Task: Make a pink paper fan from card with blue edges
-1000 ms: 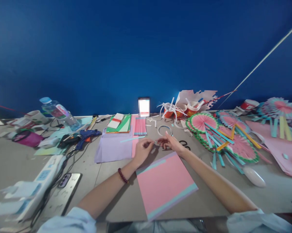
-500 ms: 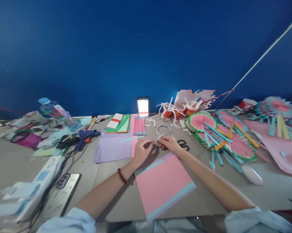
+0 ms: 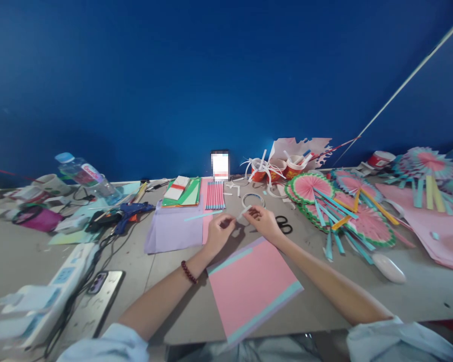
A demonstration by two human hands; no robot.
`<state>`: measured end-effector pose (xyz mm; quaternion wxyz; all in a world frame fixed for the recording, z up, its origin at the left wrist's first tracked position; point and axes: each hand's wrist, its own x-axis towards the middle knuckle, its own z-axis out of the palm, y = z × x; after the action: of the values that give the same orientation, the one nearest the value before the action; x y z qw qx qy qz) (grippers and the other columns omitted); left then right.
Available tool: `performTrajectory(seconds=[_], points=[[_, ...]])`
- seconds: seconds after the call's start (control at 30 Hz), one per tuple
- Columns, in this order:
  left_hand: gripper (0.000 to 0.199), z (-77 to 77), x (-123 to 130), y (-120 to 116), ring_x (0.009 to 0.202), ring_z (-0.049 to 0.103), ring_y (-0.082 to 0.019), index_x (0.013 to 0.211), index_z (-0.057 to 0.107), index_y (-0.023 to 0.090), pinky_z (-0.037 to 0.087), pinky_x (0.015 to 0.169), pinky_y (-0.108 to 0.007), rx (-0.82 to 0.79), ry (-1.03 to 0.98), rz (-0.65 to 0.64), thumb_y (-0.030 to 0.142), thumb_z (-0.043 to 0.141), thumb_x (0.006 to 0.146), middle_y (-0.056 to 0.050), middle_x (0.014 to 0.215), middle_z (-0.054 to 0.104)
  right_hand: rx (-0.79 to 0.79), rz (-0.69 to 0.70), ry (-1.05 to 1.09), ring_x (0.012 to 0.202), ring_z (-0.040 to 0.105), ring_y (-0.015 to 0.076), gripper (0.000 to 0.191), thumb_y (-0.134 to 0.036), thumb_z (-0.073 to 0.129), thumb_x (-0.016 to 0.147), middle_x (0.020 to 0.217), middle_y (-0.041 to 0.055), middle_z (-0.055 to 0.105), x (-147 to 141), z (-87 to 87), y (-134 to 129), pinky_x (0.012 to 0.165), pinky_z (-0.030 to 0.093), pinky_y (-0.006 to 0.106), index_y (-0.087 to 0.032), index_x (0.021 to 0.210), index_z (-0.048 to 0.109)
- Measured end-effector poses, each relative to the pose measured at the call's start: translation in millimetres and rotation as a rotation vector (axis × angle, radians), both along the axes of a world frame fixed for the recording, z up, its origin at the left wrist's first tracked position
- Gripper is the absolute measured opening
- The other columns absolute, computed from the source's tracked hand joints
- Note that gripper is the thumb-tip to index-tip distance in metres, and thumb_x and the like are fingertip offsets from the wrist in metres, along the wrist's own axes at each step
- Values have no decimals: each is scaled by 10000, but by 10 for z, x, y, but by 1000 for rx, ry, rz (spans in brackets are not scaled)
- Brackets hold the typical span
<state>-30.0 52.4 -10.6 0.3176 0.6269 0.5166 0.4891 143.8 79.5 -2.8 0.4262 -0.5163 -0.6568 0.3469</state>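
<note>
The right hand (image 3: 266, 222) pinches a narrow pale strip (image 3: 244, 211) that could crease if the left hand (image 3: 217, 234), grip unclear, tugs.

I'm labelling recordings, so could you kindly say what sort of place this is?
Probably a paper-craft workspace: round, green-edged pink pleated-paper fans, a pistol-shaped blue glue gun and a pink paper sheet share the grey table.

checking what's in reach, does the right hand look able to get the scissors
Likely yes: the scissor handles lie uncovered beside the right hand, though it seems to hold a pale strip.
</note>
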Motion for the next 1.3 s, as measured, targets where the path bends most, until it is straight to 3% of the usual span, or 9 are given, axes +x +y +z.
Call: performTrajectory(seconds=[0.13,0.3,0.47,0.63,0.8,1.17,1.3], points=[[118,-21,14,13,712,593,-146,705,655,187,444,608,-244,-30,-94,25,249,572,761,-24,744,657,414,-58,-300,719,581,176,183,-356,548,848,712,46,622,9,81,-94,694,459,289,-197,804,626],[101,-21,13,11,677,590,-143,706,651,180,444,596,-248,-42,-171,49,256,601,750,-18,693,641,605,-8,-424,733,604,186,184,-306,510,887,716,59,659,-25,130,-235,717,456,304,-209,808,645],[136,-29,7,20,634,581,-134,702,638,175,448,577,-245,-60,-204,39,293,600,759,-8,669,623,613,175,-417,823,639,181,188,-226,482,904,841,64,704,-88,90,-286,778,485,309,-227,907,670],[108,-7,30,-15,686,584,-143,723,653,186,449,610,-258,-7,-164,-1,267,600,772,-21,723,645,554,108,-265,936,634,197,193,-224,495,906,947,77,705,-124,43,-231,862,503,350,-222,971,677],[122,61,42,-69,691,568,-146,732,656,207,430,594,-263,54,-80,-53,249,574,812,-22,743,643,513,83,-205,880,651,195,172,-230,522,892,902,70,716,-126,16,-211,816,525,334,-217,931,689],[149,109,56,-122,664,531,-129,735,646,199,407,586,-238,120,53,-65,250,556,842,1,704,604,570,112,-406,829,644,205,207,-185,479,889,852,75,715,-125,43,-262,794,505,331,-195,881,685],[144,106,67,-133,659,522,-124,736,645,195,398,583,-234,136,46,-78,249,566,843,3,705,603,540,98,-386,805,644,197,204,-168,480,868,824,70,714,-131,50,-262,780,502,318,-201,840,680]])
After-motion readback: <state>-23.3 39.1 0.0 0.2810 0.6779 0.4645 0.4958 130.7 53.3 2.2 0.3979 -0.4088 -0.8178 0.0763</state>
